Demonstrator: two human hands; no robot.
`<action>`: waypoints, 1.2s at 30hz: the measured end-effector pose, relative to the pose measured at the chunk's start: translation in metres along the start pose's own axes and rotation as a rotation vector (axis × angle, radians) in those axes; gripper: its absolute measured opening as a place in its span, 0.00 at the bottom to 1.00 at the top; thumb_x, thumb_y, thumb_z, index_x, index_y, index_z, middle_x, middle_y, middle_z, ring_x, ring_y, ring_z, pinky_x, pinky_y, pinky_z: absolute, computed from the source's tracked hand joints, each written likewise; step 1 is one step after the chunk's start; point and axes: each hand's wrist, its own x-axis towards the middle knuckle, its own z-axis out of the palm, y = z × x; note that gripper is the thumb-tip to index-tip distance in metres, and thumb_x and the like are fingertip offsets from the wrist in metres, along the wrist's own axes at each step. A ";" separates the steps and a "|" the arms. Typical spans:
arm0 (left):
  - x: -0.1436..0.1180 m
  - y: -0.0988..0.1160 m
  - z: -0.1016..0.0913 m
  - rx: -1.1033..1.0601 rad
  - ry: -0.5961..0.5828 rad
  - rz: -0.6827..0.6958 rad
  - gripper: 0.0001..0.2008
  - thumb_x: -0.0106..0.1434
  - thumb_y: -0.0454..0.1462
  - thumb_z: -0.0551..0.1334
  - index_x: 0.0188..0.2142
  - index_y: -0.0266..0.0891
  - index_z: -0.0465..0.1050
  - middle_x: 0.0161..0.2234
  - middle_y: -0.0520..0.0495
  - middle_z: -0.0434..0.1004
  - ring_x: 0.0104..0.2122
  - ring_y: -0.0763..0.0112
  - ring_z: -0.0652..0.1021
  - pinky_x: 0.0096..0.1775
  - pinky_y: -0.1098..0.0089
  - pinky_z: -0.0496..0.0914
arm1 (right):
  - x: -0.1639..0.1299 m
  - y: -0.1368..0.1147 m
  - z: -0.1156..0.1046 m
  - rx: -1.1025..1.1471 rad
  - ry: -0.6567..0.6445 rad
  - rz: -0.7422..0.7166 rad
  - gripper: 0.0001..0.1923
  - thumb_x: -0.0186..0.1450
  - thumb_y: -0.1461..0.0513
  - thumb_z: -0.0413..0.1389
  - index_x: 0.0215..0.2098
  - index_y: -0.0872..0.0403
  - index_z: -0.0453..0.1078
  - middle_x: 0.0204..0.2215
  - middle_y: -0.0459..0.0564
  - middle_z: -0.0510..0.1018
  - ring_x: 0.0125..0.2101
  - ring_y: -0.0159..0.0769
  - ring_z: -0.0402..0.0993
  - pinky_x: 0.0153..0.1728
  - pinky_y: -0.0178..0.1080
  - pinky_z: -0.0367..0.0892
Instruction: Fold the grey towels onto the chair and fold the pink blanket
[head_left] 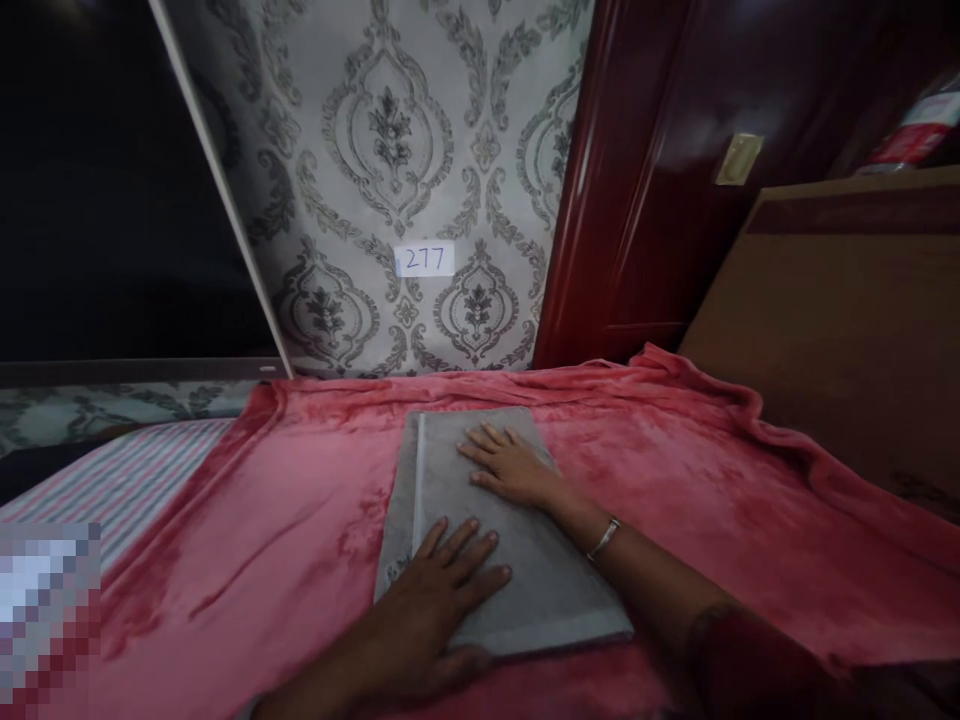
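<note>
Pressing flat on a folded grey towel (517, 570), both hands lie open with fingers spread, gripping nothing. The left hand (442, 590) rests palm-down on the near left part of the towel, its fingers pointing up and to the right. The right hand (510, 465) lies on the far part, fingers pointing left toward the folded edge, a thin bracelet (604, 538) at the wrist.

As for progress, the folding looks well advanced: the towel already sits as a neat rectangle with at least one layer laid over another, a narrow strip of the lower layer showing along its left side. Judging by the flat palms, the smoothing of this fold is under way; whether another fold remains cannot be told.

The towel is plain grey, short-piled and soft-looking, with crisp straight edges and a squared near corner at the right. Faint marks show at its near left corner, too small to read. It lies in the middle of a pink plush blanket (712, 480) spread over a bed, with a striped sheet (127, 475) showing at the left.
</note>
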 end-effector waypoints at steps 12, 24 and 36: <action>-0.005 -0.007 0.003 -0.070 0.090 0.059 0.38 0.67 0.54 0.59 0.72 0.54 0.46 0.72 0.46 0.47 0.71 0.47 0.51 0.68 0.37 0.48 | 0.068 0.012 -0.005 0.037 0.180 0.072 0.23 0.69 0.59 0.56 0.62 0.54 0.70 0.61 0.58 0.72 0.61 0.47 0.66 0.61 0.49 0.58; -0.007 -0.027 0.028 0.084 0.185 0.209 0.34 0.68 0.55 0.57 0.70 0.54 0.51 0.71 0.47 0.53 0.70 0.53 0.55 0.69 0.44 0.47 | 0.146 -0.001 0.014 0.135 0.290 0.109 0.10 0.69 0.61 0.57 0.45 0.55 0.78 0.43 0.55 0.80 0.47 0.43 0.72 0.49 0.42 0.65; 0.000 -0.029 0.047 0.126 0.205 0.221 0.27 0.72 0.44 0.56 0.68 0.58 0.54 0.70 0.52 0.57 0.70 0.56 0.56 0.69 0.45 0.48 | 0.162 0.015 0.013 0.256 0.255 0.069 0.08 0.67 0.60 0.56 0.38 0.55 0.76 0.35 0.48 0.80 0.35 0.36 0.73 0.37 0.36 0.64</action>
